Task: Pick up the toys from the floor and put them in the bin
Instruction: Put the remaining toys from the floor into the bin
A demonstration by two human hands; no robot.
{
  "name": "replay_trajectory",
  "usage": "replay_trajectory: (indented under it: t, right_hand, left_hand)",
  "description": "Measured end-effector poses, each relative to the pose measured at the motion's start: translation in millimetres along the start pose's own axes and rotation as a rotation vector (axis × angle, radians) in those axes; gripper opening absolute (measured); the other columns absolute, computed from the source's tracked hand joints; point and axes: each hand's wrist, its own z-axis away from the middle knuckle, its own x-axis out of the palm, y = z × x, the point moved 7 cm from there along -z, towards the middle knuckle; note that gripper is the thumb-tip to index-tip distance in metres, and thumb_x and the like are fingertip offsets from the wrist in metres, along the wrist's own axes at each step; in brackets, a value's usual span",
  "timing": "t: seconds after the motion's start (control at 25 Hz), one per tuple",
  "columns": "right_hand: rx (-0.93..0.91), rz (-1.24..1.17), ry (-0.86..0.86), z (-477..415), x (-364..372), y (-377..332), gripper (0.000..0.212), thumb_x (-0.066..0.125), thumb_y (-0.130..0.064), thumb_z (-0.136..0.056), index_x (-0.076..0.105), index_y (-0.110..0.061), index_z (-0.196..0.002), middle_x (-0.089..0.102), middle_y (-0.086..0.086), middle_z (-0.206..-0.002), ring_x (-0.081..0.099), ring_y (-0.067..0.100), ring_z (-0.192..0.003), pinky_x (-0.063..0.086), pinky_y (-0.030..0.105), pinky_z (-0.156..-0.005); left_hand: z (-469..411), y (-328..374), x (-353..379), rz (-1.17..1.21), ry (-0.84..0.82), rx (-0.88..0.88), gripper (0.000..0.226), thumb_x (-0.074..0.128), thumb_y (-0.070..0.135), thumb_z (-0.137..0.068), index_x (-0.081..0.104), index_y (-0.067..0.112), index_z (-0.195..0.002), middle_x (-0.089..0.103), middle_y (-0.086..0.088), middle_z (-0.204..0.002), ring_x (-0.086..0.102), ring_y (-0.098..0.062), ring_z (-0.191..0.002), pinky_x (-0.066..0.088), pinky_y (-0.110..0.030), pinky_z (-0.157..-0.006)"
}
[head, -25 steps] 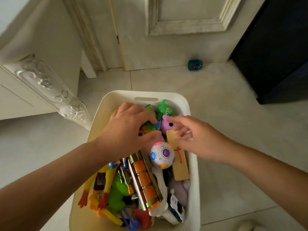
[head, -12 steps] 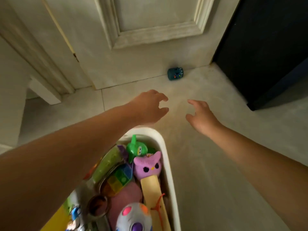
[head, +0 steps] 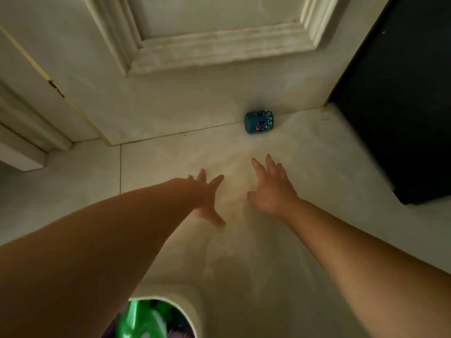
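In the head view, both bare arms are stretched forward over the pale tiled floor (head: 317, 167). The left hand (head: 207, 196) is held with its fingers spread wide and nothing in it, the thumb pointed back toward the near edge of the floor. The right hand (head: 271, 189) is likewise spread wide and empty, its fingertips directed toward the far edge of the floor. The two hands are set near each other but apart, and neither is in contact with any toy. A small teal toy (head: 259, 122), drum-shaped and marked with coloured dots, is seen lying on its side at the far edge of the floor, just beside the foot of the cream panelled door (head: 219, 45) and ahead of the right hand, well clear of its fingertips. A dark cabinet (head: 402, 93) is seen along the right edge of the floor. At the near edge, only the rounded rim of the white bin (head: 192, 301) is shown; inside it a blurred green shape and something purple, probably toys, can be made out.
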Motion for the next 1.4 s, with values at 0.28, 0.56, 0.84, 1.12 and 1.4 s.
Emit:
replay_trajectory:
  t: [0.28, 0.56, 0.84, 1.12, 1.4]
  right_hand:
    - [-0.092, 0.234, 0.264, -75.1, -31.6, -6.9, 0.09, 0.057, -0.027, -0.086, -0.001, -0.031, -0.154, -0.02, 0.002, -0.161, -0.017, 0.031, -0.147, -0.003, 0.05, -0.119]
    - [-0.104, 0.296, 0.556, -103.4, -74.5, -32.5, 0.073, 0.06, -0.037, -0.081, 0.031, -0.022, -0.147, 0.036, 0.012, -0.144, 0.025, 0.035, -0.136, 0.016, 0.053, -0.116]
    - [-0.003, 0.299, 0.209, -63.7, -40.3, 5.1, 0.031, 0.058, -0.029, -0.09, 0.054, -0.022, -0.119, 0.035, 0.007, -0.134, 0.03, 0.032, -0.122, 0.041, 0.044, -0.094]
    - [-0.102, -0.357, 0.339, 70.7, -28.9, 12.8, 0.044, 0.072, -0.033, -0.082, 0.055, -0.026, -0.122, 0.04, -0.003, -0.126, 0.035, 0.017, -0.118, 0.035, 0.02, -0.088]
    - [-0.093, -0.63, 0.44, 191.4, -89.6, -45.1, 0.054, 0.078, -0.041, -0.072, 0.046, -0.032, -0.115, 0.047, -0.007, -0.116, 0.054, 0.006, -0.098, 0.051, 0.022, -0.078]
  left_hand:
    - [-46.4, -12.8, 36.9, 0.046, 0.002, 0.003, 0.149, 0.074, 0.078, -0.044, -0.045, 0.046, -0.128, -0.063, -0.001, -0.128, -0.054, -0.032, -0.12, -0.013, -0.081, -0.095]
    - [-54.0, -16.5, 43.3, 0.079, 0.013, 0.027, 0.146, 0.075, 0.077, -0.045, -0.051, 0.05, -0.113, -0.067, 0.001, -0.122, -0.059, -0.031, -0.114, -0.02, -0.081, -0.089]
    - [-51.4, -16.8, 35.9, 0.031, 0.002, -0.005, 0.147, 0.071, 0.081, -0.043, -0.045, 0.046, -0.128, -0.062, -0.001, -0.129, -0.052, -0.033, -0.122, -0.007, -0.083, -0.094]
    - [-2.5, 3.8, -25.6, -0.034, 0.04, 0.031, 0.135, 0.075, 0.072, -0.055, -0.012, 0.036, -0.151, -0.002, -0.007, -0.161, 0.01, -0.034, -0.147, 0.023, -0.054, -0.115]
    - [176.5, 68.2, -45.5, 0.478, 0.232, 0.534, 0.097, 0.084, 0.036, -0.068, 0.027, 0.033, -0.146, 0.057, 0.006, -0.134, 0.055, -0.017, -0.122, 0.045, -0.037, -0.103]
